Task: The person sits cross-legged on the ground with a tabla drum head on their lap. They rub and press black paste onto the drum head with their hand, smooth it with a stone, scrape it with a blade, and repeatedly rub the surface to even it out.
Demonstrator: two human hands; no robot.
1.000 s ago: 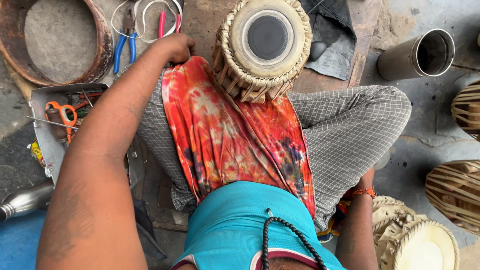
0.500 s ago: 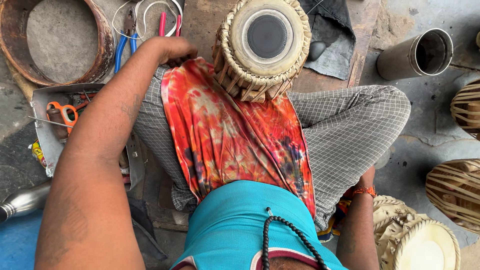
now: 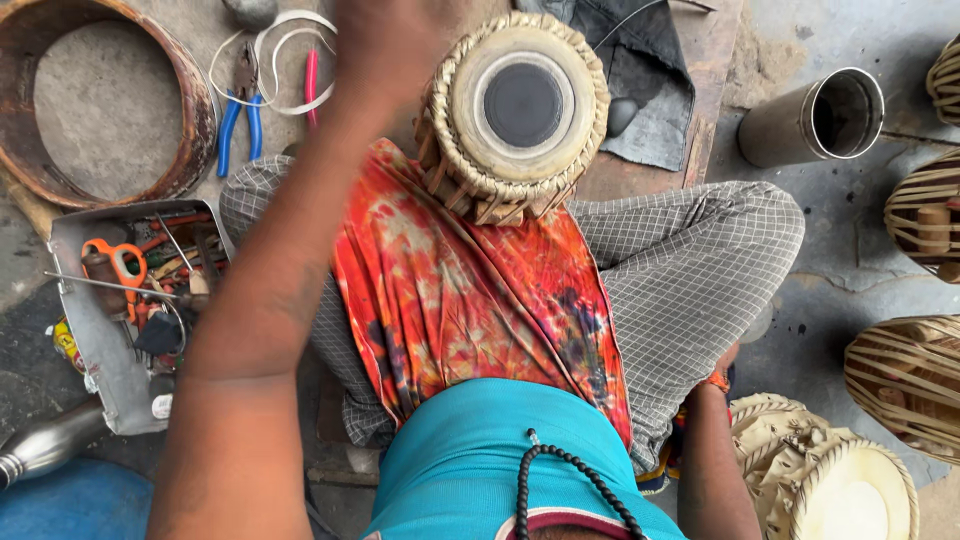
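Note:
My left hand (image 3: 385, 40) is blurred and raised at the top of the view, just left of a small laced drum (image 3: 523, 105) with a pale skin and a black centre spot. Whether it holds anything cannot be made out. The drum stands at my crossed legs, at the far end of an orange tie-dye cloth (image 3: 470, 300) on my lap. Below and left of the hand lie blue-handled pliers (image 3: 235, 130), a pink-handled tool (image 3: 312, 85) and a white cord loop (image 3: 280, 55). My right hand (image 3: 727, 358) is down by my right knee, mostly hidden behind the leg.
A rusty round hoop (image 3: 195, 120) lies far left. A metal tray (image 3: 100, 370) holds orange scissors (image 3: 115, 262) and small tools. A metal cylinder (image 3: 815, 115) and dark cloth (image 3: 650, 90) lie far right. More drums (image 3: 910, 380) crowd the right edge.
My left hand has lifted off the ground by the pliers and swung up and right, towards the drum. The drum and my right arm have stayed put.

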